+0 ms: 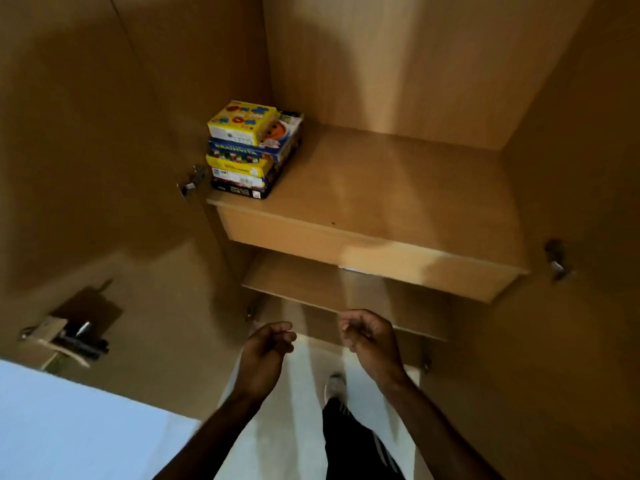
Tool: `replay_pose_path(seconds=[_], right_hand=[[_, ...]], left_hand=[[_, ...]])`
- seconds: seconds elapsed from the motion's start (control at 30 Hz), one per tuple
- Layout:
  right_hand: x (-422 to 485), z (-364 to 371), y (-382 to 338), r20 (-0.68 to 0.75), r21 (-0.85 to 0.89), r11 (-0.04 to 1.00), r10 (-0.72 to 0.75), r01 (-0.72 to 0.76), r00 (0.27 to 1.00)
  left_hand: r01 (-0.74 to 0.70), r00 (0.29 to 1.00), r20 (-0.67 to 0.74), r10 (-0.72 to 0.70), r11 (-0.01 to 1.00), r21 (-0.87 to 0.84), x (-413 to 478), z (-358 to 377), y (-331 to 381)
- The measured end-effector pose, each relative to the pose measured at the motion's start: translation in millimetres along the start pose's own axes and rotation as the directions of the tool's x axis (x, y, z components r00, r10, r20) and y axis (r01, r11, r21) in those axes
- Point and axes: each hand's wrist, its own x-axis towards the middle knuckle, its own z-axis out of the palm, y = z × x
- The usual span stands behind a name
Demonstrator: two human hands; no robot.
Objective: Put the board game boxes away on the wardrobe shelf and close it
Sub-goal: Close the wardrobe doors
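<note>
A stack of several board game boxes (pixel 251 150) stands at the left front corner of the wardrobe shelf (pixel 398 195); a yellow box is on top, a blue one under it, a black one at the bottom. Both wardrobe doors stand open: the left door (pixel 104 168) and the right door (pixel 588 237). My left hand (pixel 265 355) and my right hand (pixel 370 341) hang low in front of the wardrobe, well below the shelf. Their fingers are loosely curled and hold nothing.
A lower shelf (pixel 332 289) sits under the drawer-like front panel (pixel 346 247). Metal hinges (pixel 192 180) show on the left door and a hinge (pixel 556 258) on the right. A latch fitting (pixel 65 336) sticks out of the left door. A pale surface (pixel 69 427) lies at lower left.
</note>
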Motion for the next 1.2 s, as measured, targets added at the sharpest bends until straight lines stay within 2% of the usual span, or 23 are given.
replay_pose_path(seconds=[0.1, 0.23, 0.43, 0.6, 0.73, 0.9, 1.0, 1.1, 1.2], right_hand=[[-77, -7, 7, -0.071, 0.013, 1.000, -0.012, 0.013, 0.997], [-155, -23, 11, -0.129, 0.019, 1.000, -0.011, 0.013, 0.992], [-248, -65, 19, -0.175, -0.034, 0.996, -0.085, 0.080, 0.981], [-322, -127, 29, -0.209, -0.147, 0.982, -0.150, 0.121, 0.966], [-371, -197, 36, -0.292, -0.264, 0.953, -0.224, 0.146, 0.930], [-403, -279, 23, -0.463, -0.249, 0.949, -0.292, 0.194, 0.837], [-391, -303, 1, -0.550, -0.175, 0.968, -0.250, 0.183, 0.797], [-377, -309, -29, -0.454, 0.001, 0.987, -0.141, 0.158, 0.880], [-374, -303, -46, -0.301, 0.071, 0.968, -0.209, 0.240, 0.930]], left_hand=[[-0.035, 0.997, 0.071, 0.036, 0.999, -0.009, -54, -17, -16], [-0.054, 0.991, 0.126, 0.044, 0.996, 0.072, -120, -29, -32], [-0.131, 0.978, 0.170, 0.119, 0.989, 0.062, -192, -10, -54], [-0.191, 0.956, 0.246, 0.161, 0.976, 0.103, -258, 49, -66], [-0.265, 0.903, 0.378, 0.206, 0.958, 0.110, -316, 112, -54], [-0.337, 0.824, 0.482, 0.299, 0.942, -0.008, -372, 185, -15], [-0.430, 0.777, 0.507, 0.374, 0.903, -0.007, -388, 213, 11], [-0.468, 0.706, 0.584, 0.400, 0.883, -0.038, -405, 230, 34], [-0.492, 0.669, 0.626, 0.401, 0.870, -0.032, -413, 235, 40]])
